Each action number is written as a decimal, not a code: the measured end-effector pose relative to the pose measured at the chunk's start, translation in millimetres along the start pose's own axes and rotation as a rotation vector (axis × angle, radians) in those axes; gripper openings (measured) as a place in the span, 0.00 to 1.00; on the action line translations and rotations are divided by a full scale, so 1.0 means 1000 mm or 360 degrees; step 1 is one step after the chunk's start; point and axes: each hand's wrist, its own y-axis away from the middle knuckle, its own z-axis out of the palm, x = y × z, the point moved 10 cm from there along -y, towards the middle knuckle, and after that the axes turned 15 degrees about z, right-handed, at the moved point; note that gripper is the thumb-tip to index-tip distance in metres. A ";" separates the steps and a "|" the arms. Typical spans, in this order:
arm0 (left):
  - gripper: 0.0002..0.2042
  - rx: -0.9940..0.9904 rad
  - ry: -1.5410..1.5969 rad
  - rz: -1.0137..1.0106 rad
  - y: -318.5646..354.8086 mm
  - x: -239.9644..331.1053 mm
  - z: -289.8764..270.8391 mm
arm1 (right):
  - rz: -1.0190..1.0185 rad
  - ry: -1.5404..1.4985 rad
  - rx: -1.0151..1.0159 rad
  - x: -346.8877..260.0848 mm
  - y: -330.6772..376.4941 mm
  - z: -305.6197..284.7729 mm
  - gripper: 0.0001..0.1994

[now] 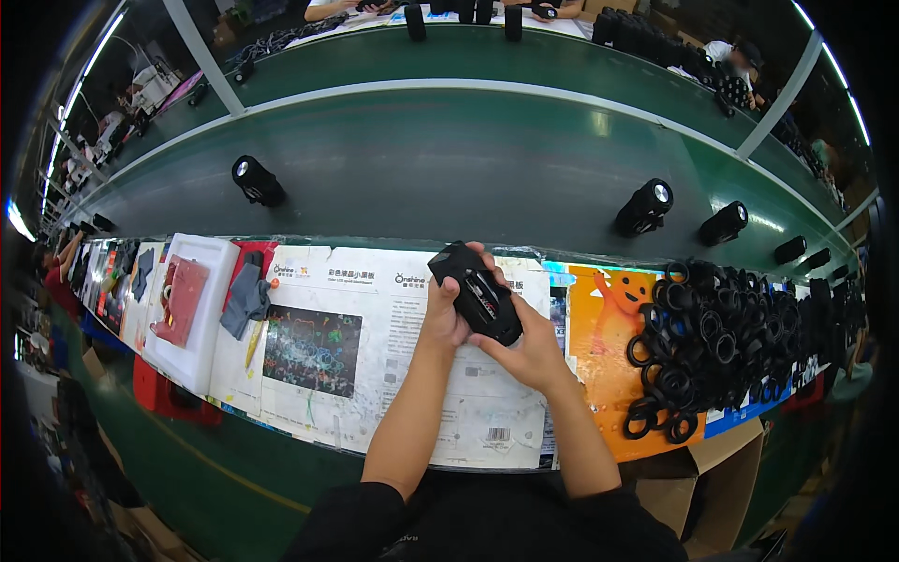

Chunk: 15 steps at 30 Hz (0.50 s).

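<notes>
Both my hands hold one black flashlight-like device (475, 290) just above the paper-covered bench (403, 375). My left hand (442, 314) grips its left side, thumb on top. My right hand (526, 345) supports it from below and behind, fingers curled around its lower end. The device is tilted, with a reddish part showing along its side. A heap of black rubber rings (721, 342) lies to the right of my right hand.
A green conveyor belt (449, 169) runs behind the bench and carries black flashlights (256, 181) (644, 207) (725, 223). A white foam tray (192, 309) with a red piece and a grey cloth (245, 298) sit at left. Other people work across the belt.
</notes>
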 end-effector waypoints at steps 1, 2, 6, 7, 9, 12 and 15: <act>0.40 -0.0031 0.0036 -0.0023 0.001 -0.005 0.001 | 0.0073 -0.0053 -0.0076 0.005 -0.001 0.001 0.35; 0.40 -0.0064 0.0072 -0.0045 0.003 -0.009 0.002 | 0.0079 -0.0057 -0.0069 0.005 -0.001 -0.002 0.35; 0.39 0.0003 0.0082 -0.0128 0.008 -0.018 0.009 | 0.0143 -0.0172 -0.0147 0.014 -0.001 -0.006 0.34; 0.38 0.0014 -0.0008 -0.0107 0.009 -0.018 0.008 | 0.0152 -0.0201 -0.0159 0.016 -0.001 -0.006 0.33; 0.36 0.0021 -0.0117 -0.0056 0.010 -0.018 0.009 | 0.0147 -0.0235 -0.0137 0.019 0.001 -0.009 0.33; 0.35 -0.0031 -0.0234 -0.0087 0.012 -0.019 0.016 | 0.0183 -0.0315 -0.0135 0.031 0.002 -0.010 0.33; 0.34 -0.0049 -0.0324 -0.0094 0.014 -0.021 0.016 | 0.0206 -0.0430 -0.0144 0.042 0.000 -0.007 0.33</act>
